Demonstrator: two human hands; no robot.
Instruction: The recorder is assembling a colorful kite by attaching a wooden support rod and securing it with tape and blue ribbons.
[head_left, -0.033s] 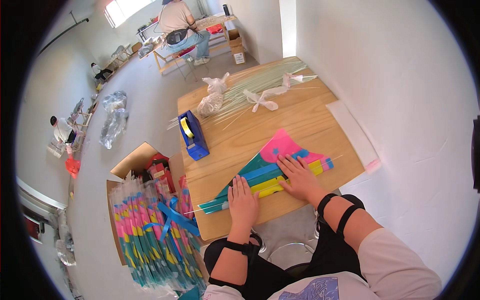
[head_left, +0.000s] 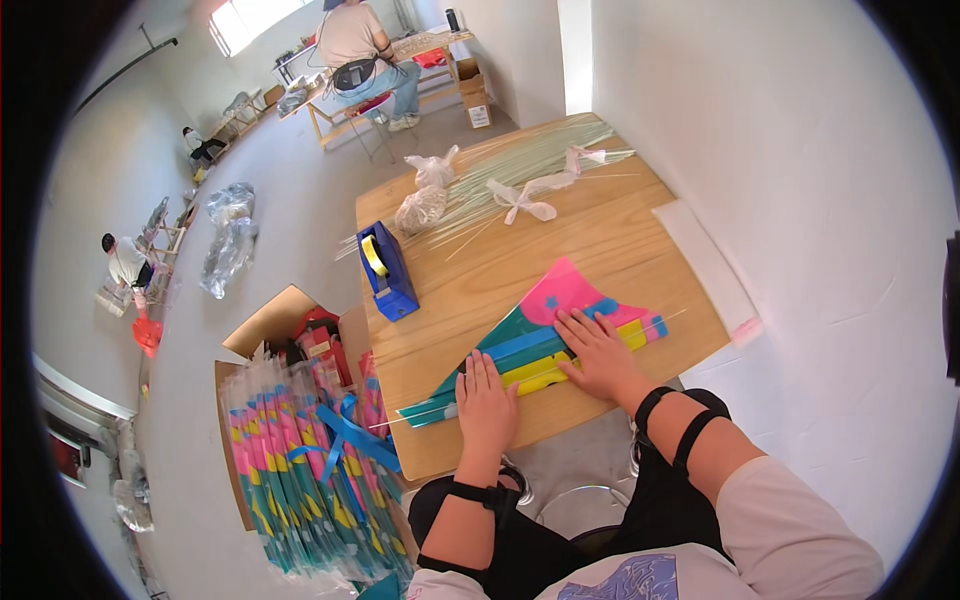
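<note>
A folded kite (head_left: 570, 289) of pink, teal, blue and yellow sheet lies across the near part of the wooden table. Thin pale rods run along it and stick out past both ends. My left hand (head_left: 487, 405) rests flat on its left part, fingers stretched out and pointing away from me. Farther right, my right hand (head_left: 602, 355) presses flat on the blue and yellow bands, its fingers slightly spread. Neither hand grips anything; what lies beneath the palms is hidden.
A blue tape dispenser (head_left: 388, 272) stands at the table's left edge. Farther back lie several thin rods (head_left: 520, 165) and knotted plastic bags (head_left: 420, 208). A cardboard box (head_left: 262, 325) and packed colourful kites (head_left: 290, 470) are at left. Other people sit farther off.
</note>
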